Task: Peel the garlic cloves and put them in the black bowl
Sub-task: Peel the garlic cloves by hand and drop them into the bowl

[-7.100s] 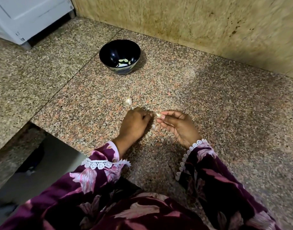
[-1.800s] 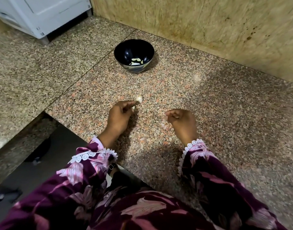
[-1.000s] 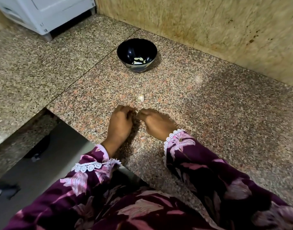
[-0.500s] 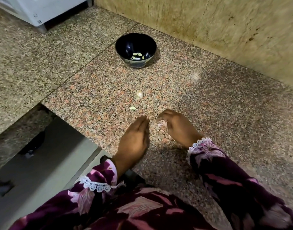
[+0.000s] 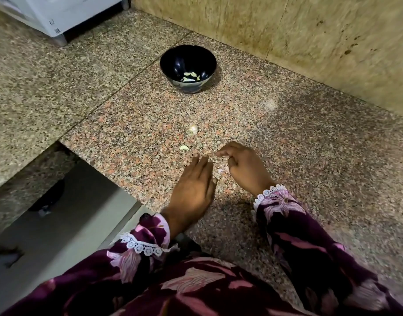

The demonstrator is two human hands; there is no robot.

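While the left hand (image 5: 192, 190) is lying flat with its fingers straight and together on the speckled pink-and-grey granite countertop (image 5: 298, 142), grasping nothing, the right hand (image 5: 244, 167) is hovering just beside it with its fingers loosely curled and relaxed, also holding nothing that can be made out. Thin pale flakes of garlic skin (image 5: 222, 171) are lying on the stone between the two hands, close to the fingertips. Just beyond the left fingertips a small pale peeled garlic clove (image 5: 184, 147) is resting on the counter, apart from both hands. A little farther out, an unpeeled garlic clove with papery whitish skin (image 5: 192, 128) is sitting on the stone by itself. Well beyond that, near the wall, the round glossy black bowl (image 5: 173, 62) is standing upright, and several pale peeled garlic pieces (image 5: 190, 76) are lying in its bottom. Both forearms are wearing dark purple sleeves with a pink floral print and white lace cuffs (image 5: 143, 246). Behind the counter a beige stained wall panel (image 5: 310, 42) is rising, and at the far left corner the base of a white appliance (image 5: 59, 14) is showing. Below the counter's near-left edge a grey floor (image 5: 59, 229) is showing, blurred.
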